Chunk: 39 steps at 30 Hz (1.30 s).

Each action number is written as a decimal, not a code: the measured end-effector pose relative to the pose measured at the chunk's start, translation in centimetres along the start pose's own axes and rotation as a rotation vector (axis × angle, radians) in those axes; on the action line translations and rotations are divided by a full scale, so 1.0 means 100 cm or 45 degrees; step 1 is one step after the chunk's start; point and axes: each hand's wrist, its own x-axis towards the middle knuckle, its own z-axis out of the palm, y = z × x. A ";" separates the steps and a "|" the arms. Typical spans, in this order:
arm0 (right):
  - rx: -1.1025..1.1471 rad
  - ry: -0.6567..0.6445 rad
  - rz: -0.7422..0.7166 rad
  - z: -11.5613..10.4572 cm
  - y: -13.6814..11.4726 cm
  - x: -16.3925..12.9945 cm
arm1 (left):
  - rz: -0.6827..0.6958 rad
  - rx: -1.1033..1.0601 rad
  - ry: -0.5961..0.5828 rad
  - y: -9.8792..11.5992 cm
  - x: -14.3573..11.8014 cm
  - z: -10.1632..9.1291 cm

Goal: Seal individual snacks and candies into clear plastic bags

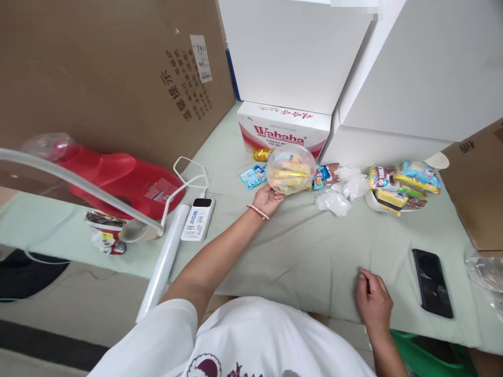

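Nearest the camera, the right hand [373, 302] lay knuckles-up on the pale green cloth-covered table [298, 256], its fingers curled loosely together and pinching nothing, seemingly resting there to steady the body while the other arm stretched out. Just to its right one flat black smartphone [432, 283] lay face up, well clear of the snacks, with a crumple of clear plastic [487, 272] at the table's right edge. To the left, one white power bank [198, 219] with a white cable coiled behind it sat beside one translucent roll of plastic film [165, 262], which overhung the table's near edge. Farther out, the left hand [267, 199], a beaded bracelet at its wrist, reached forward with the palm turned up and the fingers spread under one clear round plastic bowl [291, 168] packed with yellow and orange wrapped snacks; the hand cupped the bowl from below and from the near side, likely because its smooth rounded wall offered nothing to pinch. The bowl was in the middle of the table, in front of one red and white cardboard carton printed Wahaha [285, 131]. Beside the bowl lay two or so small blue sachets [253, 176], some crumpled clear wrappers [340, 193], and one white bowl heaped with mixed wrapped snacks [401, 188]. One red plastic container [121, 178] lay at the left against a large brown cardboard sheet [106, 78].
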 end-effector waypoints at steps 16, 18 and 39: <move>0.862 -0.214 0.357 -0.008 -0.074 0.029 | 0.174 -0.286 -0.127 0.023 -0.071 -0.005; 1.170 -0.253 0.349 -0.012 -0.091 0.031 | 0.030 -0.190 -0.277 -0.003 -0.084 0.003; -0.703 0.154 -0.440 0.008 -0.028 0.248 | -0.677 0.195 -0.351 -0.114 -0.129 -0.031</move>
